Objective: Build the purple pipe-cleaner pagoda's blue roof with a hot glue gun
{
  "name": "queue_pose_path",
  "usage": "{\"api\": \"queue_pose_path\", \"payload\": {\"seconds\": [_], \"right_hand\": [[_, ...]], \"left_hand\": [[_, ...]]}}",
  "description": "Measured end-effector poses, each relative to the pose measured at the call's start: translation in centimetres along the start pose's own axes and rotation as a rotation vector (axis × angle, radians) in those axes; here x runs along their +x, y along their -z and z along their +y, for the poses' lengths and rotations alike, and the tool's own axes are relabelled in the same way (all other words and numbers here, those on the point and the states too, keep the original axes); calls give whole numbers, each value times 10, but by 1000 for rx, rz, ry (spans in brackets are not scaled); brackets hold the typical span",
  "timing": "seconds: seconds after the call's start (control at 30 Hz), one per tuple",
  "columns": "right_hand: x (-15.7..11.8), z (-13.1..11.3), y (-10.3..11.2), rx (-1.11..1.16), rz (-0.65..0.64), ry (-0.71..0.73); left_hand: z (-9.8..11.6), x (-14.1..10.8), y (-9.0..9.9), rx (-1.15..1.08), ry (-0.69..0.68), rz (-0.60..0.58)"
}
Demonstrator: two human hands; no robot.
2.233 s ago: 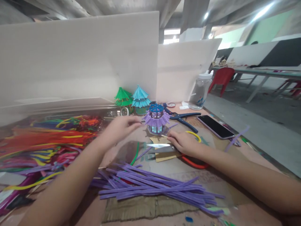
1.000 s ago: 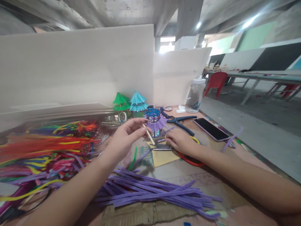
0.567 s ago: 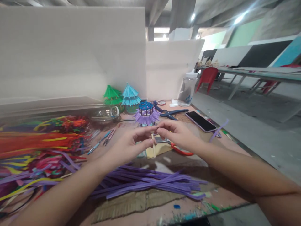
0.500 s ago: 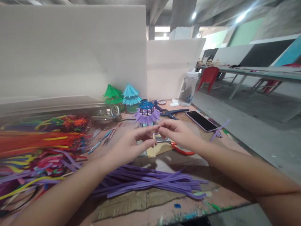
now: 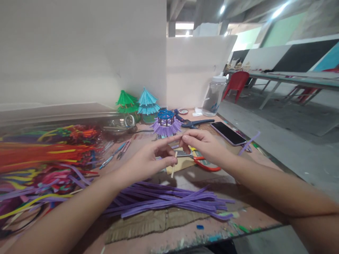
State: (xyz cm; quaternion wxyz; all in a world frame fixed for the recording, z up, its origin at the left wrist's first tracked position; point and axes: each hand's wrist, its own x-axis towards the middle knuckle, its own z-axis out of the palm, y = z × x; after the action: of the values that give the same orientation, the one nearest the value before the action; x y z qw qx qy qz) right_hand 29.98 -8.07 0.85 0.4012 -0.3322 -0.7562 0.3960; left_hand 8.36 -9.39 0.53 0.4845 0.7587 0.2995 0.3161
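My left hand [image 5: 152, 155] pinches a short thin wooden stick [image 5: 173, 171] between thumb and fingers, and its index finger is stretched out to the right. At that fingertip, the thumb and fingers of my right hand [image 5: 202, 144] are closed together; whatever lies between them is too small to make out. Just beneath the hands are scissors with orange handles [image 5: 209, 168] and a yellowish piece of card [image 5: 182, 165]. Behind them stands a small tiered model [image 5: 166, 128] with a purple fringe and a blue top frame. Purple fuzzy strips [image 5: 172, 201] lie in front on cardboard [image 5: 148, 225].
Colourful strips [image 5: 39, 155] are heaped at left. A pen [image 5: 112, 156] and small snips [image 5: 123, 150] lie near them. Green [image 5: 126, 100] and light-blue [image 5: 147, 102] roofed models stand behind. Pliers [image 5: 198, 122], a phone [image 5: 229, 133] and a clear bottle [image 5: 214, 97] are at right.
The wooden stick has tilted in my left hand, its lower end swinging left. My right hand's fingers have shifted slightly along the left index fingertip. The view has moved a little.
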Motion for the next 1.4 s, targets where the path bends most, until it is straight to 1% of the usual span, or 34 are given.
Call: {"api": "queue_pose_path", "payload": {"seconds": [0.1,0.17,0.23,0.33,0.4,0.5,0.57,0.63,0.7,0.8,0.93,1.03,1.13,1.27,1.4], "right_hand": [[0,-1,0,-57,38,0],[0,-1,0,-117,73,8],[0,0,2,-195,101,15],[1,0,2,-299,91,33],[1,-1,0,-278,73,34],[3,-5,-7,-177,61,42],[5,-9,-14,-177,50,71],[10,-11,-19,-195,39,106],[20,-14,-18,-191,22,124],[48,-16,-4,-197,55,142],[99,-13,23,-246,224,113],[126,-3,32,-279,313,100],[135,6,30,-321,345,100],[131,11,25,-299,358,116],[130,16,26,-244,362,146]], "left_hand": [[-1,0,-1,-52,8,-3],[-1,1,1,-66,-6,30],[-2,2,4,-39,-35,93],[-3,4,10,48,-45,234],[-4,5,15,105,-46,313],[-5,5,18,251,-110,368],[-6,6,18,368,-178,401],[-6,7,18,432,-224,424],[-8,8,20,418,-218,450],[-14,12,29,301,-139,517],[-28,19,48,211,-74,572],[-34,22,57,193,-46,606],[-34,23,60,168,-34,610],[-29,23,58,147,-40,597],[-30,23,60,169,-22,607]]}}
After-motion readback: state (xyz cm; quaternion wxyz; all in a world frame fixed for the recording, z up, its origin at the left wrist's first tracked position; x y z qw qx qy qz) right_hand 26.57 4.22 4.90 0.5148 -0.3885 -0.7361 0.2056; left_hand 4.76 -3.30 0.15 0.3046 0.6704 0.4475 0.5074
